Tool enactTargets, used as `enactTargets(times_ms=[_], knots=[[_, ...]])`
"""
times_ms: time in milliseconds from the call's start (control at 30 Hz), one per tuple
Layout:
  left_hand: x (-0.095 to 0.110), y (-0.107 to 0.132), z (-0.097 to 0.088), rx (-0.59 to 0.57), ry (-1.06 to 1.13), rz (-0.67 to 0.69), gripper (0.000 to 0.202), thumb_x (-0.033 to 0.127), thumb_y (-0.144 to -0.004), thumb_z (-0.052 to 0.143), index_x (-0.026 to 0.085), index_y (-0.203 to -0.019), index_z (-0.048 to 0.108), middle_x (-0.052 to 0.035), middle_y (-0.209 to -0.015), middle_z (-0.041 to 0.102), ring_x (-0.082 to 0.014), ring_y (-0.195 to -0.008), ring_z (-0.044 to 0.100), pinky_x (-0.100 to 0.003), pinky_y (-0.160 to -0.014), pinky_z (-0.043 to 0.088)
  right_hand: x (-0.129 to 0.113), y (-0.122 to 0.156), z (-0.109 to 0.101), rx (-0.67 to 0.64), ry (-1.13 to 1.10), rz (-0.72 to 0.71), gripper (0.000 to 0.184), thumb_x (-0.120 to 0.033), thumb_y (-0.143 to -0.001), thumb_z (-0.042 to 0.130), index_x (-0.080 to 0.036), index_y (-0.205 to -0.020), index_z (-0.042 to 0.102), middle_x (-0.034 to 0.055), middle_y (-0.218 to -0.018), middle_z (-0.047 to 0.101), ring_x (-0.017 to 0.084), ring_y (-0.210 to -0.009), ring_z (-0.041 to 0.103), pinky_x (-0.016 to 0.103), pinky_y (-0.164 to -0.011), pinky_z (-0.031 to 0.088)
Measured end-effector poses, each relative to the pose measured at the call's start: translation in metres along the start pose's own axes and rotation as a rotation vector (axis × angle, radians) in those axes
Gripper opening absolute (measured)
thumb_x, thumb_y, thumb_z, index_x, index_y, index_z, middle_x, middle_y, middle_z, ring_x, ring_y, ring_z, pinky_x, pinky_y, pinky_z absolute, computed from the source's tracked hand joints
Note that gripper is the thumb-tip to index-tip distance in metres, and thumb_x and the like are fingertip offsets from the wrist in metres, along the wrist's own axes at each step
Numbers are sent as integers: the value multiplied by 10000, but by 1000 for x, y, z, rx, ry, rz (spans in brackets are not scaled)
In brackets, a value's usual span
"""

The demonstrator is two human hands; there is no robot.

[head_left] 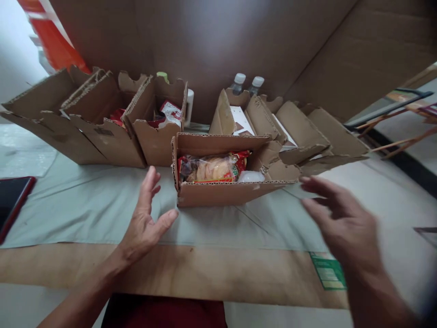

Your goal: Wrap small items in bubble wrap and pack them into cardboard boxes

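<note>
A small open cardboard box [218, 193] sits in front of me on a pale green cloth [85, 209]. Inside it lie a clear packet of biscuits [211, 167] with red ends and a white object [251, 176]. My left hand [145, 218] hovers just left of the box, fingers spread, holding nothing. My right hand [336, 218] is to the right of the box near its torn flap [290, 171], fingers stretched out and somewhat blurred, empty.
Several more open cardboard boxes [102, 127] stand behind, some with red packets. Two capped bottles [246, 84] stand at the back against a large cardboard sheet [205, 45]. A dark tablet [12, 198] lies far left. A green label [328, 272] sits on the table edge.
</note>
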State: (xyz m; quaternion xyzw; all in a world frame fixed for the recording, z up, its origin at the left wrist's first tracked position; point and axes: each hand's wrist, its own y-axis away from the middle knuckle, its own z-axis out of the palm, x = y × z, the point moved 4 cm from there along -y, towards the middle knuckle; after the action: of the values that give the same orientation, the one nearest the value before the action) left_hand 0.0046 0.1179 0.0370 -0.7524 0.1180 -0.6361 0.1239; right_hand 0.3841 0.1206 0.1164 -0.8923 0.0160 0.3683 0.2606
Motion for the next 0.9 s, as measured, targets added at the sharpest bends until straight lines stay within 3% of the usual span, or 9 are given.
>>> enactTargets(times_ms=[67, 133, 200, 267, 400, 567, 667, 800, 900], knots=[[-10, 0, 12, -45, 98, -98, 876, 416, -926, 726, 372, -1653, 240, -83, -1754, 217, -336, -1602, 250, -542, -1287, 251, 22, 13, 37, -144, -185, 57, 646, -536, -808, 809, -283, -1374, 628, 158, -1315, 706, 307, -1122, 711, 450, -839, 593], [-13, -5, 25, -83, 191, -166, 879, 436, -885, 766, 322, -1630, 314, -115, -1712, 316, -342, -1579, 303, -519, -1279, 274, 29, 20, 70, -239, -303, 82, 683, -618, -821, 764, -251, -1368, 585, 167, -1345, 673, 306, -1172, 682, 458, -889, 592], [-9, -9, 36, -106, 269, -191, 871, 448, -854, 791, 285, -1599, 369, -126, -1667, 392, -339, -1542, 368, -491, -1264, 304, 23, 26, 89, -279, -347, 88, 674, -676, -838, 716, -223, -1318, 578, 153, -1288, 683, 287, -1137, 677, 471, -939, 576], [-2, -7, 37, -105, 307, -184, 853, 452, -848, 792, 268, -1578, 389, -120, -1644, 424, -322, -1519, 398, -465, -1262, 304, 10, 36, 93, -288, -343, 78, 653, -688, -863, 683, -216, -1301, 573, 135, -1243, 694, 269, -1094, 678, 465, -960, 563], [12, 25, 10, -49, 306, -182, 764, 460, -834, 810, 265, -1499, 486, -106, -1539, 537, -298, -1463, 460, -419, -1245, 317, -24, 64, 79, -283, -277, 29, 599, -672, -901, 649, -234, -1303, 579, 109, -1212, 708, 259, -1032, 684, 433, -929, 557], [25, 51, -26, 45, 316, -178, 728, 521, -834, 802, 287, -1464, 523, -88, -1497, 563, -304, -1445, 477, -406, -1198, 381, -65, 83, 66, -348, -317, -66, 589, -656, -922, 630, -244, -1339, 581, 116, -1285, 694, 290, -1166, 658, 446, -997, 527], [46, 39, -11, -14, 325, -112, 773, 535, -856, 778, 289, -1519, 467, -85, -1516, 556, -315, -1452, 472, -439, -1215, 369, -64, 85, 48, -268, -342, -43, 614, -651, -918, 638, -264, -1389, 571, 108, -1277, 699, 293, -1123, 674, 481, -984, 526], [78, 31, 18, -168, 371, -104, 883, 513, -800, 832, 280, -1561, 448, -89, -1581, 514, -377, -1541, 361, -519, -1279, 292, -58, 96, 12, 32, -390, -21, 573, -598, -942, 626, -293, -1427, 618, 110, -1290, 698, 311, -1129, 677, 515, -1012, 508], [89, 40, 3, -136, 311, -105, 885, 527, -771, 853, 311, -1545, 484, -84, -1520, 579, -404, -1547, 347, -550, -1272, 317, -78, 107, 11, 107, -439, -26, 514, -555, -986, 582, -320, -1442, 613, 100, -1341, 675, 313, -1241, 635, 510, -1093, 468]])
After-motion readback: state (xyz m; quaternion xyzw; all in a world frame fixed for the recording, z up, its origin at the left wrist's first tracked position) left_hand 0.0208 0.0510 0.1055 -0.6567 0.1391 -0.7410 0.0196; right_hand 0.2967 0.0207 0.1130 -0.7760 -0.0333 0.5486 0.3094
